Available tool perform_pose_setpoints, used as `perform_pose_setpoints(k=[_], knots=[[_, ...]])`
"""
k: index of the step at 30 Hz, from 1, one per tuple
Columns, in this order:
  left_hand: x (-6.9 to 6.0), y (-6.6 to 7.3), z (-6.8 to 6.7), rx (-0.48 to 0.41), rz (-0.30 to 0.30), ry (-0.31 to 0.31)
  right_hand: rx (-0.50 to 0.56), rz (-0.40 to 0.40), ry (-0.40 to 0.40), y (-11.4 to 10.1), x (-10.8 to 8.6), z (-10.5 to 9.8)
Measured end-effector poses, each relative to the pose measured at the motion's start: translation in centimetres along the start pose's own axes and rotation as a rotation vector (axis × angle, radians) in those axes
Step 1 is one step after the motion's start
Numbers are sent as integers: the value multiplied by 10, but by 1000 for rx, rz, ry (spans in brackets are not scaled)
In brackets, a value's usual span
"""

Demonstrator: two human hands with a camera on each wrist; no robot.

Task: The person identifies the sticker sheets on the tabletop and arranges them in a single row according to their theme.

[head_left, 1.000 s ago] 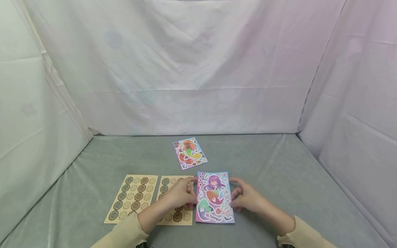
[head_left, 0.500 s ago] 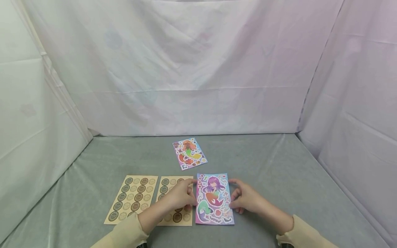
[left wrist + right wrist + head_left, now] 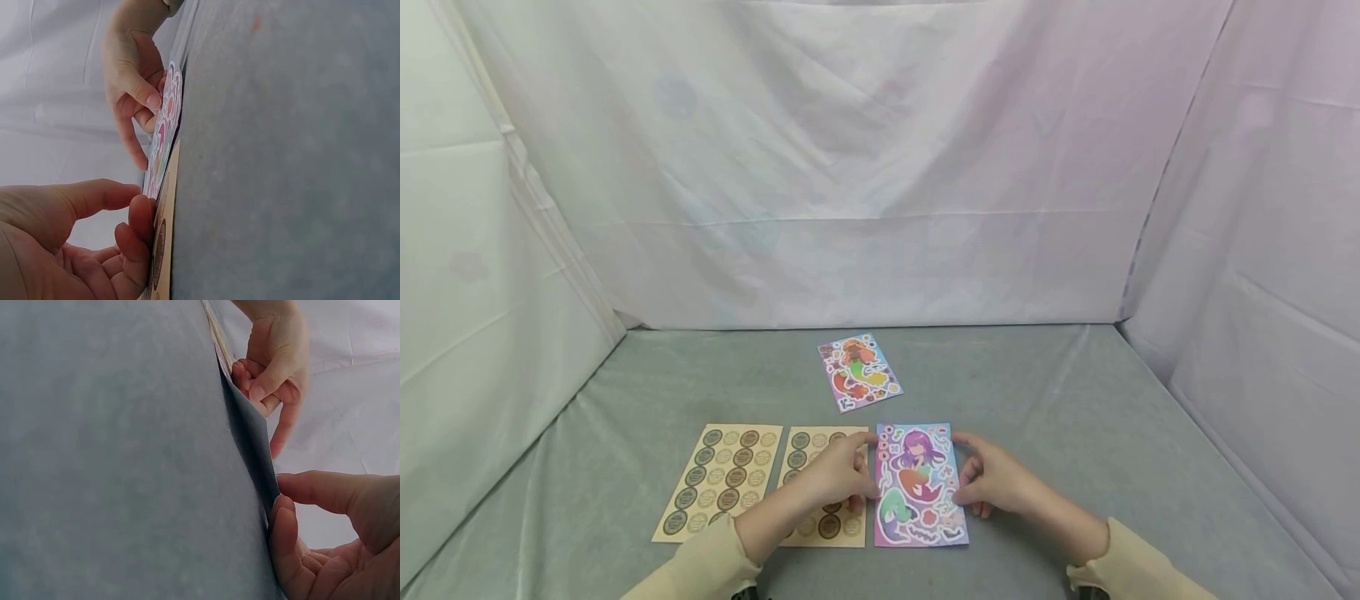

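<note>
A sticker sheet (image 3: 917, 487) with a purple-haired mermaid lies between my two hands in the head view, nearly level above the table. My left hand (image 3: 838, 471) pinches its left edge between thumb and fingers, the index finger stretched toward the far corner. On the opposite edge, my right hand (image 3: 996, 479) pinches in the same way. The right wrist view shows the sheet's dark, shaded underside (image 3: 250, 434), with its edge a little off the cloth. Under my left hand lies a tan sheet of round stickers (image 3: 801, 458), partly hidden by that hand and forearm.
A second tan sheet of round stickers (image 3: 722, 479) lies at the left. Farther back rests another mermaid sticker sheet (image 3: 860, 372), turned at an angle. Grey cloth (image 3: 1075, 417) covers the table, and white curtains (image 3: 880, 267) hang at the back and sides.
The purple-haired mermaid sheet has shifted slightly toward me and down, held at both edges throughout. My hands have barely moved; the other sheets stay put.
</note>
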State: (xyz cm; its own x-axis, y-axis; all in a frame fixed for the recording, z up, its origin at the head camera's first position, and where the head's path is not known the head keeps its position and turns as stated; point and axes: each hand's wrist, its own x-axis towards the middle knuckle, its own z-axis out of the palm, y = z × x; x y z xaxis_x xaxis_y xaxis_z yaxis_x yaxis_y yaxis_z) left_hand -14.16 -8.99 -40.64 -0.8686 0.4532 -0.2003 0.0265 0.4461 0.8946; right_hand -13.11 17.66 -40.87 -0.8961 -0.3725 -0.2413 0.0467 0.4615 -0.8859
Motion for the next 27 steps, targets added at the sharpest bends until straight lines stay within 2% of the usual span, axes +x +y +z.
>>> perform_pose_setpoints(k=[7, 19, 27], knots=[[0, 1, 0, 10, 3, -2, 4, -24, -12, 0, 0, 0], [-1, 2, 0, -1, -8, -16, -17, 17, -35, -2, 1, -2], [-2, 3, -2, -8, -10, -17, -1, -16, -49, -1, 0, -5]])
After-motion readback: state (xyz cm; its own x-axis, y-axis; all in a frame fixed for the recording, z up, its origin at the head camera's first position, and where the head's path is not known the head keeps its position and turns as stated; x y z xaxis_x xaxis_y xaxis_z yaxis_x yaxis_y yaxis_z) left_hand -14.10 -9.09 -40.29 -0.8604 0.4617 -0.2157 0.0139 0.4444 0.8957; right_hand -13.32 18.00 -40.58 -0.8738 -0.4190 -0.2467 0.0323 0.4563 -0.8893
